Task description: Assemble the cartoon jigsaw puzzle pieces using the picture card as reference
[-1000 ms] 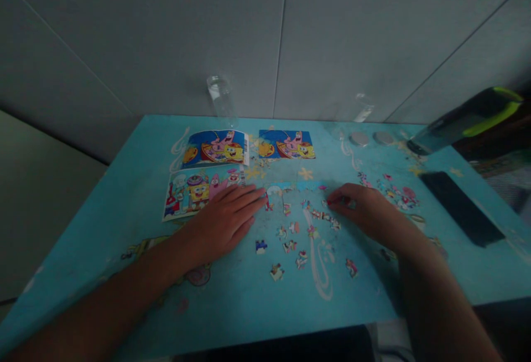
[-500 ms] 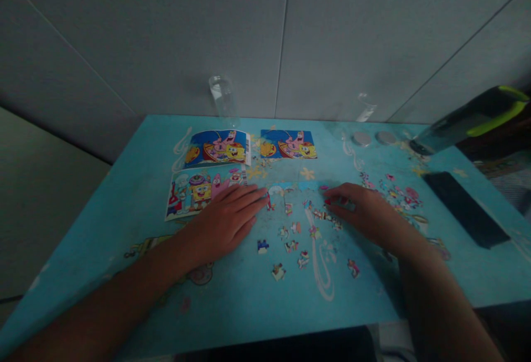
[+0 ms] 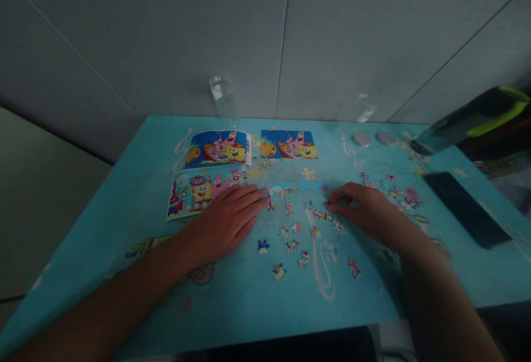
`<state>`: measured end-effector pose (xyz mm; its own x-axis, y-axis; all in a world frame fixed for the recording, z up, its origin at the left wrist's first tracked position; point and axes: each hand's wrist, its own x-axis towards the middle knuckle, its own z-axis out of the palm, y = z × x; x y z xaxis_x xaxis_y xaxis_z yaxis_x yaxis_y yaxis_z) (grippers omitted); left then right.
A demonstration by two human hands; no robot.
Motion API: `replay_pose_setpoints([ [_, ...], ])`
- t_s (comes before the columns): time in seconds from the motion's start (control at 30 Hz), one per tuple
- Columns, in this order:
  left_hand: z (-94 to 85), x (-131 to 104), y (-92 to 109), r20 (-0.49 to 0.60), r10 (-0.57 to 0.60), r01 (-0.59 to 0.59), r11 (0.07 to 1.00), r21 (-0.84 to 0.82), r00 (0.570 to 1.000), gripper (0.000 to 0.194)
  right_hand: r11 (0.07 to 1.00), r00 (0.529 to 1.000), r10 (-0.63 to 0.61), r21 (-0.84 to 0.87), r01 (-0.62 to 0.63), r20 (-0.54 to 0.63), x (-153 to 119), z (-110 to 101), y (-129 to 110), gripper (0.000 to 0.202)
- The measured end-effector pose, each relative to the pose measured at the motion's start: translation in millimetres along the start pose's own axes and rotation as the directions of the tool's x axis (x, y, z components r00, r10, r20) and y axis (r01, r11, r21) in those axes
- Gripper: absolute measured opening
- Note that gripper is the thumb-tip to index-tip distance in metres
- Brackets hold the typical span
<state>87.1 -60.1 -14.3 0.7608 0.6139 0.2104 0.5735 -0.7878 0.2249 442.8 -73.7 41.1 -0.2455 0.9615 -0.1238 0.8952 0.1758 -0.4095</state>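
My left hand (image 3: 232, 218) lies flat with its fingers stretched out. Its fingertips touch the left edge of a partly joined puzzle (image 3: 305, 185), whose light-blue top strip shows. At the puzzle's right side, the thumb and fingers of my right hand (image 3: 359, 204) pinch a small puzzle piece (image 3: 328, 205), mostly hidden by the fingertips. A short run of joined pieces (image 3: 323, 215) lies just below it. Nearer to me are several loose pieces, among them a dark blue piece (image 3: 263, 246), a pale piece (image 3: 279, 272) and a reddish piece (image 3: 354, 268).
Cartoon picture sheets (image 3: 218, 149) lie at the back left, beside a finished-looking puzzle (image 3: 289, 144). A clear jar (image 3: 224, 99) stands behind. To the right are silvery lids (image 3: 361, 139), a piece pile (image 3: 404, 196), a dark phone-like slab (image 3: 467, 208) and a bottle (image 3: 460, 118).
My right hand has shifted very slightly, and its fingertips have closed in on the small piece. My left hand stays in place.
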Motion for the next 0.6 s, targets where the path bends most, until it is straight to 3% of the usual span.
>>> replay_pose_setpoints([
  [0.6, -2.7, 1.7, 2.0, 0.009, -0.004, 0.004, 1.0, -0.004, 1.0, 0.05, 1.0, 1.0, 0.011, -0.027, -0.011, 0.0, -1.4, -2.2, -1.6, 0.012],
])
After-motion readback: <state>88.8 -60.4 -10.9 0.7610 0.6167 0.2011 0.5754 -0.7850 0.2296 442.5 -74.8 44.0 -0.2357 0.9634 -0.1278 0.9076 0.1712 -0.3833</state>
